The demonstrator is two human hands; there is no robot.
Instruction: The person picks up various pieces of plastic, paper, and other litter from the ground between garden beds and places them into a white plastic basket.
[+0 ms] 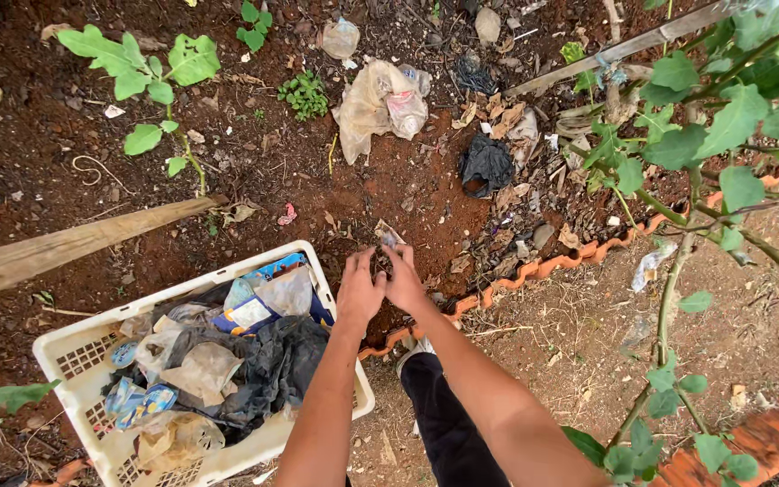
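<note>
Near: basket [74, 356] on the ground at lower left, white plastic, piled with black film, clear bags and blue wrappers. Its far right corner sits just beside the hands.

Left hand [359, 290] and right hand [405, 281] meet over bare soil just past that corner, fingers curled together around a small scrap [388, 238] that pokes out above the fingertips. Both grips narrow, pinched on the scrap; can't tell which hand carries it more.

To do this well, my read: keep the pinch tight, keep soil out of the grip, swing short and left to the basket's far corner, drop over the pile rather than the rim.

Farther: orange edging [559, 262] runs right of the hands. Beyond it, a black bag [486, 164] on the soil, then a crumpled clear bag [379, 104], well apart from the hands. A wooden pole [74, 243] crosses at left.
</note>
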